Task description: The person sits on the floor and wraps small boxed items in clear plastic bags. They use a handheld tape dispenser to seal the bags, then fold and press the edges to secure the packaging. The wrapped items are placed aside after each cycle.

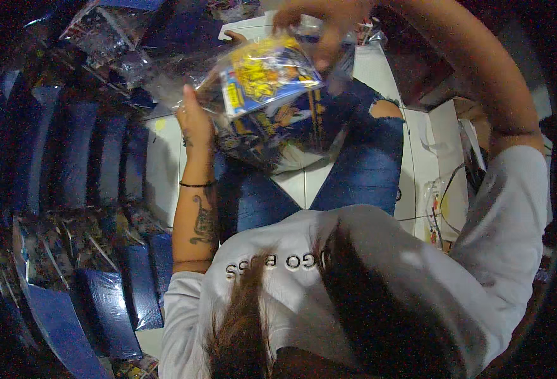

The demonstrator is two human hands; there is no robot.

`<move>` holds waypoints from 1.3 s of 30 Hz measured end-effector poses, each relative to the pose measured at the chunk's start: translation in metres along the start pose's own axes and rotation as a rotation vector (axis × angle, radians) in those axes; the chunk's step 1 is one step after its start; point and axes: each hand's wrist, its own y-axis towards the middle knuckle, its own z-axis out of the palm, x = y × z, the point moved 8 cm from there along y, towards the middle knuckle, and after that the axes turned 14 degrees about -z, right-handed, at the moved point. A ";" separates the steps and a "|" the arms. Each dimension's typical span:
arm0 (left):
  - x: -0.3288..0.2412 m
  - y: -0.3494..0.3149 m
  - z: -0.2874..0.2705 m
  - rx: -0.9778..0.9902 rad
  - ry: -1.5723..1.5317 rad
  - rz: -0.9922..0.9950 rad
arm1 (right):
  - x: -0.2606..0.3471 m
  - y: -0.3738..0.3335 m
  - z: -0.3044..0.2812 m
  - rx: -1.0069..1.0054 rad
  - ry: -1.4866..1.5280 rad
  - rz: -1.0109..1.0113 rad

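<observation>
A box-shaped package [269,76], or a stack of printed books, stands tilted above my lap; its top face is yellow, white and blue, its side dark blue. A loose clear plastic bag [174,72] wraps it and spreads out to the left. My left hand [197,120] grips the package at its left side, thumb showing and most fingers hidden behind the plastic. Over the far right corner of the package is my right hand [329,28], smeared by motion, its fingers pointing down close to the plastic. Whether those fingers pinch the bag, I cannot make out.
Rows of blue plastic-wrapped books or boxes [111,303] fill the floor at the left. More wrapped printed packages [101,35] lie at the far left. My jeans-clad legs [373,164] frame white floor tiles. To the right are a white carton [452,136] and a dark cable [446,196].
</observation>
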 end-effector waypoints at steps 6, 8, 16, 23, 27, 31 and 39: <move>0.033 0.051 -0.024 0.085 -0.349 0.003 | -0.052 -0.047 -0.050 -0.938 -0.105 0.463; 0.056 0.063 -0.038 0.055 -0.415 -0.053 | -0.039 -0.066 -0.009 -1.560 -0.121 0.520; 0.066 0.072 -0.054 -0.111 -0.295 -0.042 | -0.002 -0.031 0.229 -1.844 0.233 1.030; 0.045 0.061 -0.039 -0.068 -0.183 -0.018 | 0.005 -0.044 0.221 -1.790 0.201 0.815; 0.070 0.081 -0.044 0.018 -0.508 -0.179 | -0.010 -0.027 0.273 -1.634 0.594 1.257; 0.089 0.099 -0.051 0.047 -0.495 -0.226 | -0.010 -0.025 0.299 -1.658 0.426 1.409; 0.131 0.113 -0.049 0.132 -0.746 -0.213 | -0.048 -0.009 0.341 -2.280 1.578 0.795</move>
